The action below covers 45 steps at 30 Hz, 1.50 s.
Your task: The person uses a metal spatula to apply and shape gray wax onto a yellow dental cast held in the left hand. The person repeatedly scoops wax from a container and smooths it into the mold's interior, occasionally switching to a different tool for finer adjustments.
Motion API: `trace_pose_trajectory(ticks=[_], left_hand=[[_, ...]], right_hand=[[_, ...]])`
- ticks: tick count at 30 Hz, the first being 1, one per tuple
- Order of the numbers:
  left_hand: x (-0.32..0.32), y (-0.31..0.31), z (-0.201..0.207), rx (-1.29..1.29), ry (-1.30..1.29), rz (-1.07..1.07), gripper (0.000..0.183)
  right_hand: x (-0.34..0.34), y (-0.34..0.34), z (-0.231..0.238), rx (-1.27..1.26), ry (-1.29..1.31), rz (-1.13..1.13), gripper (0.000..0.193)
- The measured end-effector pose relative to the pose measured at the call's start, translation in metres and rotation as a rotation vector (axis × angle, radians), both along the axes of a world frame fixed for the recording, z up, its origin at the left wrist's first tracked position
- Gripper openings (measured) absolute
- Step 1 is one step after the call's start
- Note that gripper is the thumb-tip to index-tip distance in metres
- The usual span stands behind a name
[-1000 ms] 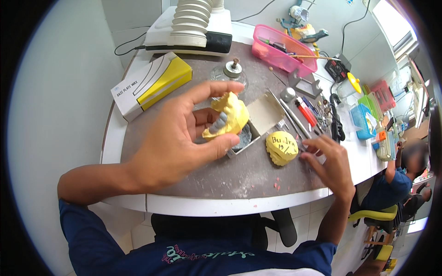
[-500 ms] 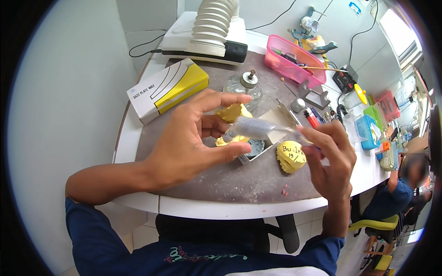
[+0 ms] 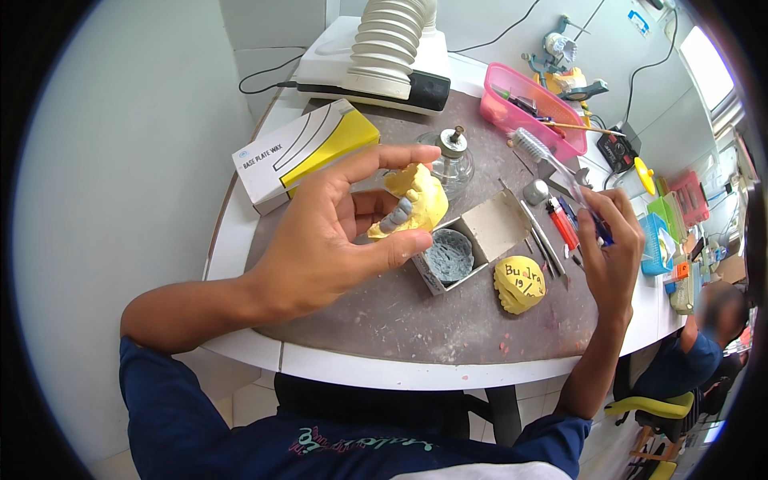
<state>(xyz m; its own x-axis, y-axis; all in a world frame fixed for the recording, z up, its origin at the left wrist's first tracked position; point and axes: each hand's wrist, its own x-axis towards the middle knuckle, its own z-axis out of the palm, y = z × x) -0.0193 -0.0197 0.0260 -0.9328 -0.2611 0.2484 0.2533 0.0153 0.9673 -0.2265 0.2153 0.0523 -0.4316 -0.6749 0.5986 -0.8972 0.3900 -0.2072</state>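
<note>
A yellow plaster dental cast (image 3: 426, 198) with grey wax teeth (image 3: 397, 214) along one side is gripped between the thumb and fingers of my left hand (image 3: 320, 232). My right hand (image 3: 612, 240) holds a toothbrush (image 3: 564, 170) by its handle, its white bristle head up and to the left, apart from the cast. Just below the held cast sits a small open carton (image 3: 492, 224) with blue-grey wax (image 3: 450, 256) inside. To its right a second yellow cast (image 3: 520, 284) with handwriting on it lies on the grey bench mat.
A glass spirit burner (image 3: 454, 164) stands behind the left hand. A white and yellow box (image 3: 304, 156) lies to the left. Farther back are a pink basket (image 3: 532, 112) of tools and a white unit with a hose (image 3: 388, 48). Lighters (image 3: 563, 224) and metal instruments (image 3: 544, 246) lie near the right hand.
The toothbrush has moved away from the cast, up and to the right, with my right hand. My left hand still holds the cast, now showing its grey teeth.
</note>
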Motion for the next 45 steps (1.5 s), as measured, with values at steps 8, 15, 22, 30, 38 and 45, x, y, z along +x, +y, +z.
trace_pose_trajectory(ticks=[8,15,22,30,38,45], left_hand=[[0.002,0.009,-0.001,0.044,0.02,0.044,0.042],[0.006,0.005,0.002,0.153,-0.133,-0.026,0.028],[0.006,0.005,-0.002,0.062,-0.083,0.047,0.027],[0.007,0.004,0.002,0.124,-0.144,0.029,0.031],[0.005,0.002,-0.002,0.168,-0.188,0.067,0.042],[0.002,0.003,0.001,0.134,-0.217,0.088,0.045]], right_hand=[[0.0,-0.007,-0.023,0.128,0.025,-0.134,0.017],[0.004,-0.003,-0.017,0.214,-0.301,0.013,0.01],[0.004,-0.003,-0.025,0.379,-0.2,-0.043,0.011],[-0.004,0.001,-0.008,0.174,-0.347,-0.023,0.028],[0.02,-0.027,0.019,-0.268,-0.456,0.331,0.015],[0.022,-0.061,0.013,-0.466,-0.445,0.417,0.015]])
